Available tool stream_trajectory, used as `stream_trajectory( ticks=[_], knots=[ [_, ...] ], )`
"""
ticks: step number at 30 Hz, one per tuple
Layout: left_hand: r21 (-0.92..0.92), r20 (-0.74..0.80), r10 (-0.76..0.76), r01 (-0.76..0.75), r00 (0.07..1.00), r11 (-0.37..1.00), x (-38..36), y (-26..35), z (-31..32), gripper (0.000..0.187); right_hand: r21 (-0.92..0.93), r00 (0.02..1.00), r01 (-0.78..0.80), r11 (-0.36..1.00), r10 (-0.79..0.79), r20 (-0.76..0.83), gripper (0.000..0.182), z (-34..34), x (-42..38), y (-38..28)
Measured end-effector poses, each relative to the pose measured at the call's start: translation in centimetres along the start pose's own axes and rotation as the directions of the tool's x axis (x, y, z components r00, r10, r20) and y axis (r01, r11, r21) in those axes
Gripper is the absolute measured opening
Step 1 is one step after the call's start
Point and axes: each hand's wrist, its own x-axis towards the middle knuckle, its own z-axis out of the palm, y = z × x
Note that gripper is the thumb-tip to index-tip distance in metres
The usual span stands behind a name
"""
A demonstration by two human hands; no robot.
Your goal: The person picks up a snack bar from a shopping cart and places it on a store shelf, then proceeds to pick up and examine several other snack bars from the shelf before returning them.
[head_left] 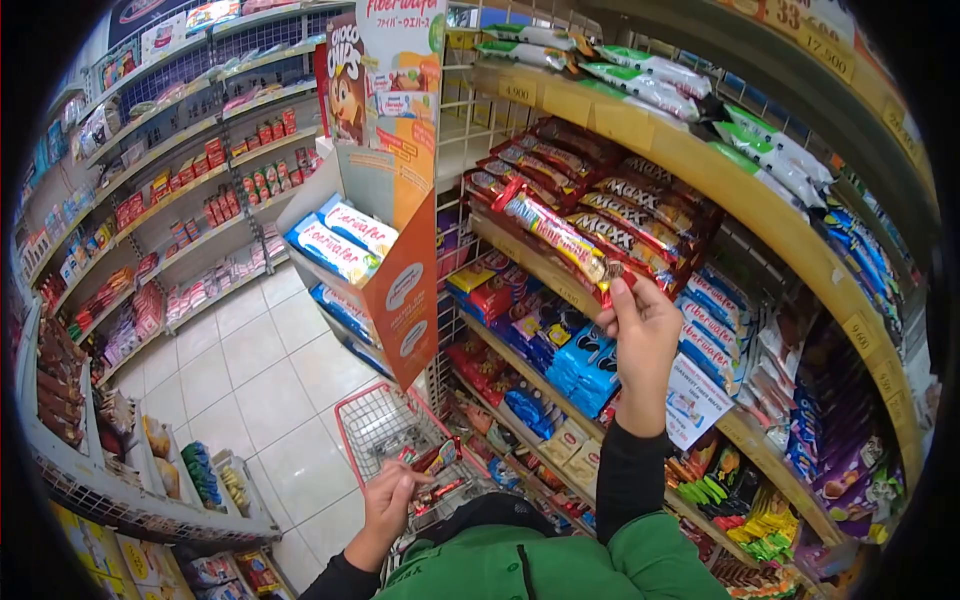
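My right hand [640, 322] pinches the near end of a wafer bar [555, 235] in a red, yellow and blue wrapper. The bar is raised at a slant before a shelf of red Maxx packets [635, 210]. Low on the left, my left hand [388, 502] hovers over the shopping cart [385, 420] with its fingers curled in. Whether anything is inside those fingers is hidden. Just beyond its fingertips, a small dark red packet [440, 458] is in the cart among other small packets.
A cardboard display stand [405, 290] holding Fiberwafer packs [340, 240] rises beyond the cart. Snack shelves with yellow price strips [740, 170] curve along my right. Tiled floor [250, 370] runs to my left, bordered by more shelves [160, 215] and a wire rack [170, 510].
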Motion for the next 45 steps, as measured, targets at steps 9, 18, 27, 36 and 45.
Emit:
stream_trajectory(
  ticks=[9, 18, 27, 36, 45],
  knots=[
    [0.007, 0.061, 0.086, -0.087, 0.994, 0.996, 0.5, 1.1, -0.6, 0.028, -0.307, 0.983, 0.049, 0.950, -0.101, -0.155, 0.022, 3.7, 11.8, -0.2],
    [-0.052, 0.054, 0.085, -0.082, 0.995, 0.995, 1.0, 0.9, -1.7, 0.029, -0.765, 0.776, 0.416, 0.492, -0.631, 0.016, 0.043, 2.1, 24.4, 4.0],
    [-0.075, 0.018, 0.111, -0.110, 0.994, 0.991, 1.7, 0.6, -2.3, 0.028, -0.858, 0.594, 0.507, 0.084, -0.755, 0.277, 0.058, -2.1, 27.5, 5.5],
    [-0.060, 0.026, 0.097, -0.095, 0.995, 0.994, 2.0, 0.3, -2.6, 0.029, -0.849, 0.549, 0.527, 0.042, -0.779, 0.302, 0.056, -2.6, 29.0, 6.7],
    [-0.089, 0.033, 0.056, -0.053, 0.998, 0.995, 1.8, 0.2, -2.7, 0.027, -0.850, 0.523, 0.526, -0.006, -0.786, 0.329, 0.055, -1.7, 30.2, 8.1]
  ],
)
